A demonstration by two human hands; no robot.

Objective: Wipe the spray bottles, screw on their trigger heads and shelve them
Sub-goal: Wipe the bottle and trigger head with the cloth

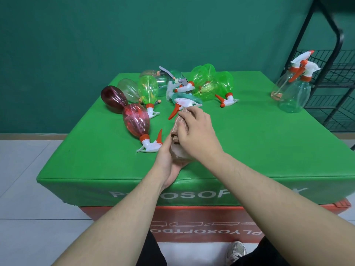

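Left of the held bottle (179,150), a red bottle (135,120) lies on the green surface (249,143). The held bottle, near the surface's front edge, is cradled from below in the left hand (169,160), while a cloth (181,121) is pressed onto it by the right hand (197,133). Thin, light, slippery plastic is judged likely; the body is best held. Right of it, two finished bottles (294,93) stand beside the shelf (334,77). "YOSOFTBO" is readable below, inverted.

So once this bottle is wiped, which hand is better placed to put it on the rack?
Probably the right hand. It lies nearer the rack, which stands off the table's right side. The left hand cups the bottle from below; the right presses the cloth on it.
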